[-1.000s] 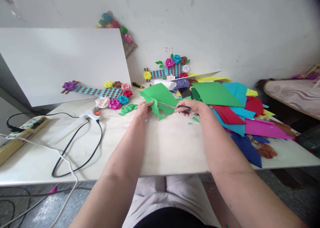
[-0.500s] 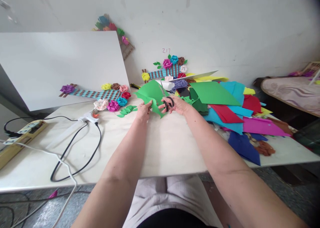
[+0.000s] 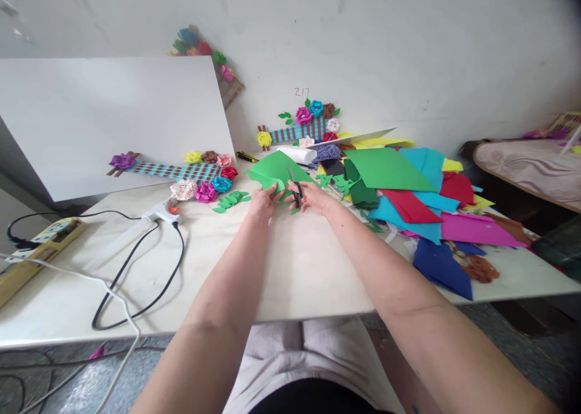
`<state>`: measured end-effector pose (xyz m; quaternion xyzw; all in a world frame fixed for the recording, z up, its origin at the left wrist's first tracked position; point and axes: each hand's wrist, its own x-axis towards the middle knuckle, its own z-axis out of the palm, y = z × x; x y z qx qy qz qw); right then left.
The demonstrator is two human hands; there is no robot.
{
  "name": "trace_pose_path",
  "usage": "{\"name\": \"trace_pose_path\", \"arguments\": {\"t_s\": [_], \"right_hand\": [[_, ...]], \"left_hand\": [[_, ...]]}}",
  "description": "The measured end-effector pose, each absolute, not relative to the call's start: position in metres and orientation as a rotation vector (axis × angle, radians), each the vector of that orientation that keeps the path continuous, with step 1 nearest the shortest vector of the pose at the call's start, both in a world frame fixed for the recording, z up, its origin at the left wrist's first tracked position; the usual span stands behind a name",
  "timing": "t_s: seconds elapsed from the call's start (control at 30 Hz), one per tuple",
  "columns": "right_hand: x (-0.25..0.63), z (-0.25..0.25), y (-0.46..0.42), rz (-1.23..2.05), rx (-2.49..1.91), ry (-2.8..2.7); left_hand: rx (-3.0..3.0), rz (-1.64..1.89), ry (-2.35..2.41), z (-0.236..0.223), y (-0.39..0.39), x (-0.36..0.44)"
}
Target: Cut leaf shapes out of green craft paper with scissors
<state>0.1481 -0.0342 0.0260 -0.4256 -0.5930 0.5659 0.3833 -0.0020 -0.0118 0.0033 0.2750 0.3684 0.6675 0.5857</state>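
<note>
My left hand (image 3: 262,201) pinches the lower edge of a green paper sheet (image 3: 272,167) held above the white table (image 3: 295,269). My right hand (image 3: 312,197) grips black-handled scissors (image 3: 295,187), whose blades point up and away into the sheet. The two hands are close together near the middle of the table. A row of small cut green leaves (image 3: 230,200) lies just left of my left hand.
A pile of coloured paper sheets (image 3: 417,202) covers the table's right side. Paper-flower strips (image 3: 200,175) lie at the back left before a leaning white board (image 3: 113,117). A glue gun (image 3: 158,211) with a black cable and a power strip (image 3: 36,244) sit left.
The right hand has swung the scissors from lying sideways across the sheet to pointing upward, moving left toward the left hand. The green sheet has dropped lower.
</note>
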Motion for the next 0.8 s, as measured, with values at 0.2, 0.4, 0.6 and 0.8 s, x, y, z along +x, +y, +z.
{"name": "trace_pose_path", "arguments": {"t_s": [0.2,0.4,0.6,0.8], "right_hand": [[0.145,0.032,-0.042,1.295,-1.204,-1.646],[0.139,0.032,-0.043,1.127,-1.340,-1.775],[0.127,0.029,-0.045,0.741,-1.593,-1.948],[0.115,0.027,-0.053,0.323,-1.705,-2.069]], "left_hand": [[0.598,1.549,0.806,0.004,-0.012,-0.004],[0.518,1.566,0.817,0.004,-0.010,-0.005],[0.395,1.598,0.836,0.005,-0.006,-0.003],[0.277,1.604,0.838,0.012,-0.011,0.003]]}}
